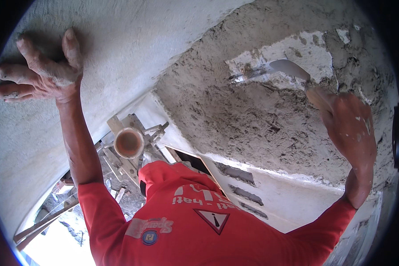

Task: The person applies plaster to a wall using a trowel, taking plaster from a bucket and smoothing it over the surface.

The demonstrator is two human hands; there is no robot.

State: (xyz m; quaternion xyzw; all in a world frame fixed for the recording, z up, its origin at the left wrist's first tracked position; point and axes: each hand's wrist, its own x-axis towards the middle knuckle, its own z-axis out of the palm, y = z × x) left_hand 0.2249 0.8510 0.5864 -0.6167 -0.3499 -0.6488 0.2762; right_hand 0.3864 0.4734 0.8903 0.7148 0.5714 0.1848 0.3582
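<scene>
My left hand [48, 75] lies with fingers spread against a smooth grey plastered wall [133, 44] at the upper left. Dried plaster or mortar marks its fingers. At the right, my right hand [349, 126], spotted with pale flecks, is wrapped round the wooden handle of a trowel [292, 67]. The trowel's metal blade points left, over a pale patch [312, 48] in the rough, grey-brown wall surface [244, 115]. A small lump of material sits near the blade's tip. Whether the blade touches the wall, I cannot tell.
Below stands a round bucket [139, 153] on wooden boards [116, 125]. Rubble and scraps lie on the floor [119, 181] at the lower left, near wooden poles [48, 224]. A framed dark opening [195, 162] and several rough recesses [246, 193] show in the white wall.
</scene>
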